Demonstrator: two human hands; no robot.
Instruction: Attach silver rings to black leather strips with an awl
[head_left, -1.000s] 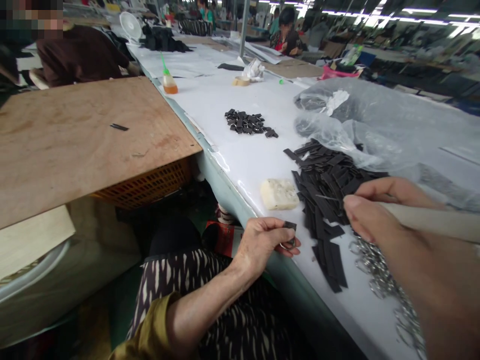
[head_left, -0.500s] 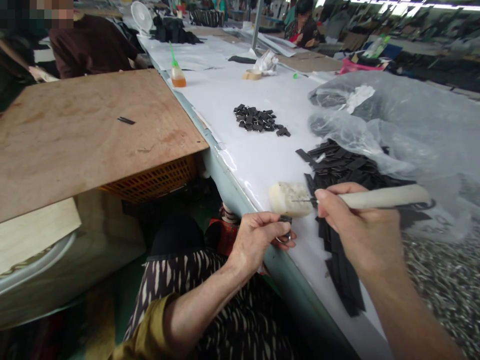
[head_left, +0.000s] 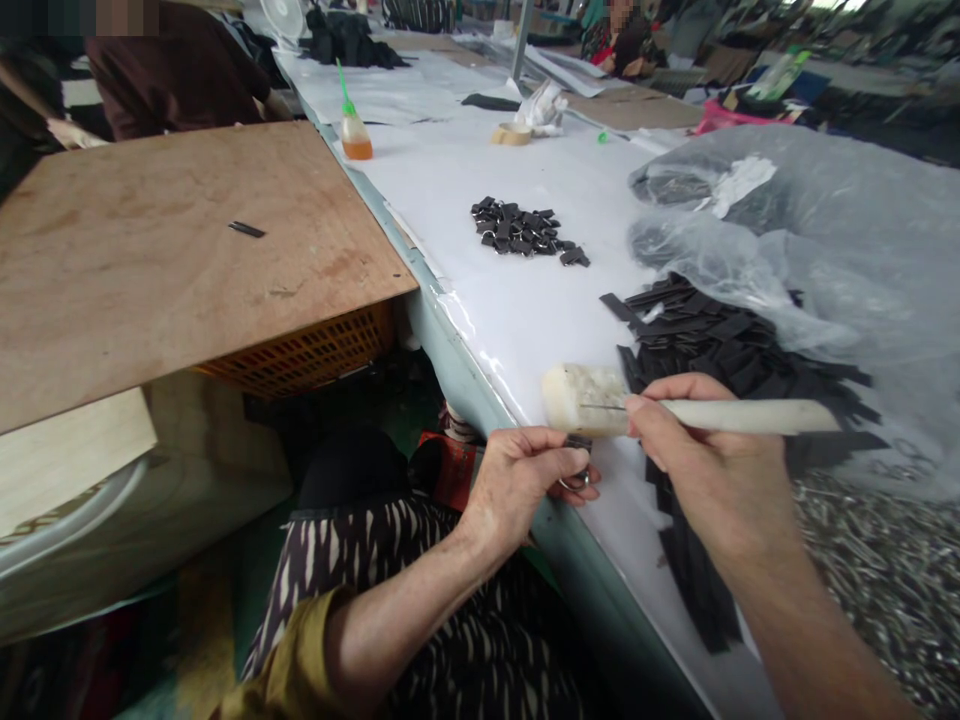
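My left hand (head_left: 517,475) pinches a small black strap tab (head_left: 579,442) with a metal ring (head_left: 576,483) at its lower end, by the table's edge. In my right hand (head_left: 724,480) is an awl-like tool (head_left: 757,415) with a pale, thick handle. Its thin metal tip lies over a cream-coloured block (head_left: 561,398) on the table, just beyond the left fingertips; whether the tip touches the block is unclear. Loose black strips (head_left: 697,330) are heaped beside and partly behind my right hand.
Finished-looking black tabs with rings (head_left: 517,228) form a pile farther back. Many metal rings (head_left: 885,560) lie at right, near a clear plastic bag (head_left: 847,220). A bottle of orange liquid (head_left: 356,140) and a tape roll (head_left: 511,134) stand beyond. Left is a wooden board (head_left: 187,220); a co-worker (head_left: 172,70) sits behind.
The view has shifted slightly. Both hands keep their grips, and the tool's handle now lies more level, its tip still over the cream block.
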